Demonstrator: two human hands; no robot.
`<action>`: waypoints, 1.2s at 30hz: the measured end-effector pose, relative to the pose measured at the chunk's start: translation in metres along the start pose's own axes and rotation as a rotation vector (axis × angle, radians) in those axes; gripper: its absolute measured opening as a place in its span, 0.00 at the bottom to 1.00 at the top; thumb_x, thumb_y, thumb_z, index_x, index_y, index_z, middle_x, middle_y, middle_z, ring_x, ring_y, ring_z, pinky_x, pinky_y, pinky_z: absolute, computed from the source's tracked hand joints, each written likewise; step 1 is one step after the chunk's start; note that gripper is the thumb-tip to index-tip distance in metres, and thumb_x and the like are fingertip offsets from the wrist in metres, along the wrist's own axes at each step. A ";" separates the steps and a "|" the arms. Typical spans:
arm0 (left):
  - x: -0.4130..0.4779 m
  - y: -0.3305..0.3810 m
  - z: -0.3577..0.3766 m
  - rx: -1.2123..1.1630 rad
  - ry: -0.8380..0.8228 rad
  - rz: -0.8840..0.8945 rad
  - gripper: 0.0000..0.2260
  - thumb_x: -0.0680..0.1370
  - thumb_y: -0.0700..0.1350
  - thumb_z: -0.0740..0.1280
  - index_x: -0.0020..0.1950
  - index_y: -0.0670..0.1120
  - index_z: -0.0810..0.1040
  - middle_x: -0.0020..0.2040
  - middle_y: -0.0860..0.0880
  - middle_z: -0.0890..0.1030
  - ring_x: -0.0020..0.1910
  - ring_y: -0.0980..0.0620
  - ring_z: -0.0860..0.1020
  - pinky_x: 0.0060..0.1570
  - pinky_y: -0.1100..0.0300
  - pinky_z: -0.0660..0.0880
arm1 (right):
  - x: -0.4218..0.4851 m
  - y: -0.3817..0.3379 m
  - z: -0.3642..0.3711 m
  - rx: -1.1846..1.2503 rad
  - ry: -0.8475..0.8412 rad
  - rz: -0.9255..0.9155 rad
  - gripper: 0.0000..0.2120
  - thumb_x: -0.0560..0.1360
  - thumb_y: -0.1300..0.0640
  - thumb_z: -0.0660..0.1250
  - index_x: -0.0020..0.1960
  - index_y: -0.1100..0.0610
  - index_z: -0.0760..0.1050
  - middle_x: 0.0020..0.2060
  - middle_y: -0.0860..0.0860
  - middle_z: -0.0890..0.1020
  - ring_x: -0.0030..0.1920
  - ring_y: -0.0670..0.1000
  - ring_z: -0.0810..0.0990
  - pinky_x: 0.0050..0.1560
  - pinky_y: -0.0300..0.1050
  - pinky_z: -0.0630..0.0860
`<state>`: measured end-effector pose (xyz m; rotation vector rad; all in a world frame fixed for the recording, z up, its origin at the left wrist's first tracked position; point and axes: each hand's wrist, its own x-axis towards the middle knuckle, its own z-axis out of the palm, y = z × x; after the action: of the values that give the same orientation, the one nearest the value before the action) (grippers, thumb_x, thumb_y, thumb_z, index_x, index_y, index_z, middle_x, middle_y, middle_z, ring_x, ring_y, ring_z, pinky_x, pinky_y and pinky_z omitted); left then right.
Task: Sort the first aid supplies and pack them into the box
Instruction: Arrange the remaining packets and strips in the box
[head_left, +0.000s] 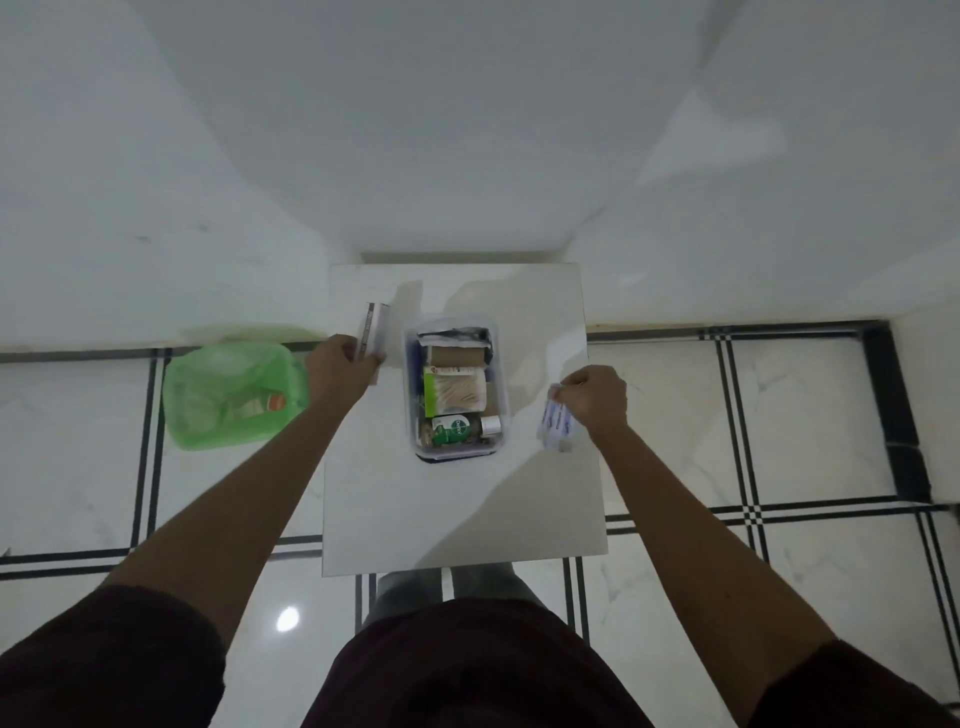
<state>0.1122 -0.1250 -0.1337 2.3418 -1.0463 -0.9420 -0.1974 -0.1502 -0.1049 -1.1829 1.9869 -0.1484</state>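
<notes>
A clear plastic box sits in the middle of a small white table. Inside it lie a brown bandage roll, a green pack of cotton swabs, a green antiseptic bottle and a small white-capped vial. My left hand is left of the box and grips a slim white carton that points away from me. My right hand is right of the box and holds a bunch of blue-and-white plaster strips that hang below the fingers.
A green plastic basket stands on the floor left of the table, with an orange-capped bottle and some clear wrapping in it. White walls close in behind the table. The tiled floor has black lines. My legs are at the table's near edge.
</notes>
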 end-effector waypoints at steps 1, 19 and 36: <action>-0.005 0.003 -0.007 -0.044 0.026 0.016 0.14 0.70 0.48 0.74 0.47 0.39 0.80 0.41 0.44 0.82 0.40 0.48 0.77 0.42 0.59 0.70 | -0.004 -0.005 -0.009 0.059 0.031 -0.012 0.07 0.69 0.58 0.75 0.41 0.63 0.82 0.36 0.53 0.81 0.39 0.50 0.78 0.42 0.40 0.70; -0.096 0.015 -0.003 0.456 -0.230 0.845 0.19 0.68 0.50 0.73 0.57 0.48 0.80 0.55 0.49 0.80 0.56 0.45 0.75 0.51 0.48 0.65 | -0.072 -0.041 -0.034 0.769 -0.212 0.179 0.06 0.73 0.63 0.71 0.41 0.56 0.75 0.37 0.53 0.79 0.38 0.49 0.77 0.33 0.40 0.67; -0.124 -0.002 0.023 0.089 0.000 0.654 0.07 0.76 0.38 0.66 0.52 0.39 0.81 0.47 0.40 0.81 0.46 0.42 0.77 0.46 0.49 0.78 | -0.059 -0.063 0.024 0.506 -0.212 0.058 0.03 0.72 0.64 0.72 0.44 0.61 0.79 0.44 0.60 0.82 0.35 0.51 0.80 0.20 0.34 0.68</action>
<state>0.0351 -0.0308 -0.0994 1.8444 -1.7273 -0.6432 -0.1229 -0.1325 -0.0577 -0.7780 1.6620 -0.4483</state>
